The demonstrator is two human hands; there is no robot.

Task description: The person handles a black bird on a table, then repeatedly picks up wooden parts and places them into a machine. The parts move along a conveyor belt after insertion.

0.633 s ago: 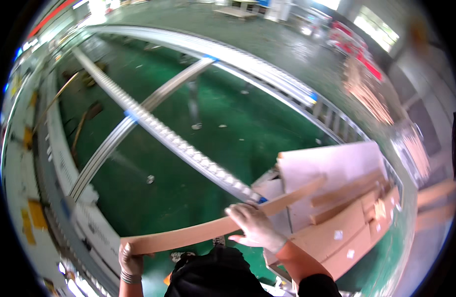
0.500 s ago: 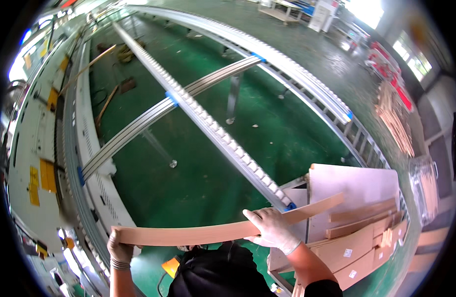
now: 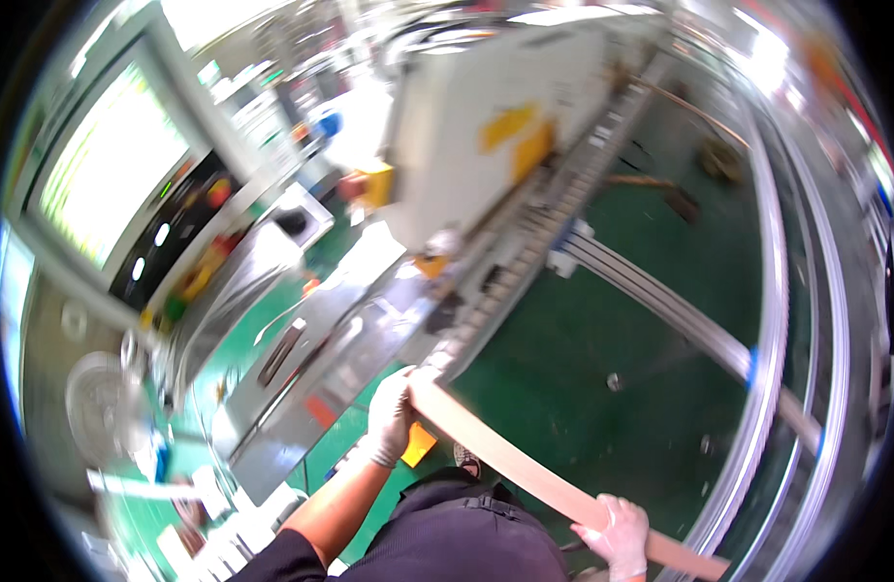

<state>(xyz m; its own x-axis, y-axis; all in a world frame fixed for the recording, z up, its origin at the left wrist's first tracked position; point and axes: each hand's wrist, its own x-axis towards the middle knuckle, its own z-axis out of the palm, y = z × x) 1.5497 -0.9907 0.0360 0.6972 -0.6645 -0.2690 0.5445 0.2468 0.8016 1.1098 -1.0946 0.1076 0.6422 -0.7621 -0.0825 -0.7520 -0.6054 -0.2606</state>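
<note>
A long, thin, light-brown wooden strip [image 3: 515, 461] runs slantwise in front of my body, from upper left to lower right. My left hand [image 3: 391, 419], in a pale glove, is closed on its upper-left end, close to the end of a roller rail [image 3: 486, 320]. Further down the strip, my gloved right hand [image 3: 619, 533] grips it from above, with a short length sticking out past the fingers. The fingers' undersides are hidden on both hands.
A large white machine with yellow labels [image 3: 457, 145] stands ahead on the left, blurred. Nearer is a metal worktable [image 3: 302, 388]. An aluminium crossbar [image 3: 660, 301] and curved rails [image 3: 772, 291] span the green floor [image 3: 583, 359] to the right. An orange object [image 3: 420, 444] lies by my foot.
My view has swung left toward the machine and worktable, and the stacked boards have left the picture. Both hands still hold the strip, its left end now near the roller rail.
</note>
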